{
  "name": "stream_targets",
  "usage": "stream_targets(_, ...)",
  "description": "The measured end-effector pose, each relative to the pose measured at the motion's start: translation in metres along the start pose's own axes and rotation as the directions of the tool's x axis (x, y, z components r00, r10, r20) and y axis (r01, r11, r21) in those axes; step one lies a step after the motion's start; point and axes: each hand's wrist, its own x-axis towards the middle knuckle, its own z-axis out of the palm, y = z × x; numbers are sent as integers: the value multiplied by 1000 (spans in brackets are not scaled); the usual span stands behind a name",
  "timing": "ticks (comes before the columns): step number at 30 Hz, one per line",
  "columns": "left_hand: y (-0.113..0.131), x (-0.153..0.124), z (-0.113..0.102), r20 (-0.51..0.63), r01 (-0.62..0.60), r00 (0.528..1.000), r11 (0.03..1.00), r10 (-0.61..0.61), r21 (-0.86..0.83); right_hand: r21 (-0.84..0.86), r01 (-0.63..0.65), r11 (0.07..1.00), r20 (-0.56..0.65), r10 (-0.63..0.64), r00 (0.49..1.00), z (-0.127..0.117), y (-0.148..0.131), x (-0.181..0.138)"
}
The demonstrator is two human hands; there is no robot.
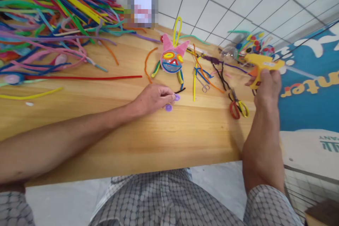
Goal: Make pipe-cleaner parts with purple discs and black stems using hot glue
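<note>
My left hand (pixel 156 97) pinches a small purple pipe-cleaner coil (pixel 177 97) just above the table. A second purple coil (pixel 168 107) lies close below its fingertips. Beyond that hand rests a clear ball figure (pixel 172 64) with pink ears, yellow-ringed eyes, a blue mouth line, a yellow loop on top and two pipe-cleaner limbs. My right hand (pixel 267 83) is wrapped around a yellow hot glue gun (pixel 265 64) at the table's right side, with a glue stick poking out of its back end.
Many coloured pipe cleaners (pixel 66 10) are heaped at the left. Red-and-yellow-handled scissors (pixel 238 109), small scissors (pixel 205 86) and loose pipe cleaners lie right of the figure. A clear ball (pixel 229 53) and decorated pieces (pixel 254 46) stand at the back right, near the tiled wall (pixel 225 3).
</note>
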Motion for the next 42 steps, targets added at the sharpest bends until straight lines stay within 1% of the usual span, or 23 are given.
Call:
stream_targets(1,1,0,-1,4,-7,1000,1000,7,25,29,33,999,66,-35,997,5,-18,-9)
stream_targets(2,1,0,-2,11,-18,1000,998,17,54,13,90,996,73,-91,993,11,-36,-19)
stream_targets(3,2,0,-4,23,-30,999,996,28,81,-25,150,988,171,-144,975,18,-53,-31)
stream_targets(4,2,1,-5,41,-42,998,994,38,100,-75,209,975,191,-192,963,25,-68,-42)
stream_targets(5,3,2,-7,58,-52,997,992,45,111,-110,234,966,212,-207,955,33,-80,-53)
stream_targets(7,3,4,-9,87,-49,995,991,39,123,-166,246,955,294,-190,937,47,-93,-72)
stream_targets(9,3,7,-10,114,-24,993,990,8,136,-204,255,945,358,-171,918,57,-94,-86)
stream_targets(12,4,10,-11,156,1,987,987,-27,160,-251,303,919,389,-191,901,65,-85,-96)
stream_targets(17,8,11,-11,168,21,985,992,-41,121,-284,382,879,415,-246,876,68,-73,-101)
stream_targets(23,14,10,-11,169,67,983,997,-74,48,-305,462,833,456,-298,838,71,-73,-105)
stream_targets(27,13,11,-11,175,77,981,995,-87,65,-342,484,805,483,-291,826,73,-78,-106)
stream_targets(30,12,13,-12,188,74,978,994,-89,82,-348,477,807,510,-264,819,73,-81,-106)
stream_targets(33,12,12,-12,193,65,978,995,-78,72,-346,473,810,507,-264,821,74,-82,-107)
stream_targets(38,14,11,-11,169,84,982,996,-87,25,-355,485,799,491,-282,824,74,-80,-107)
stream_targets(42,14,11,-11,169,80,982,996,-87,46,-368,494,788,498,-283,820,75,-79,-107)
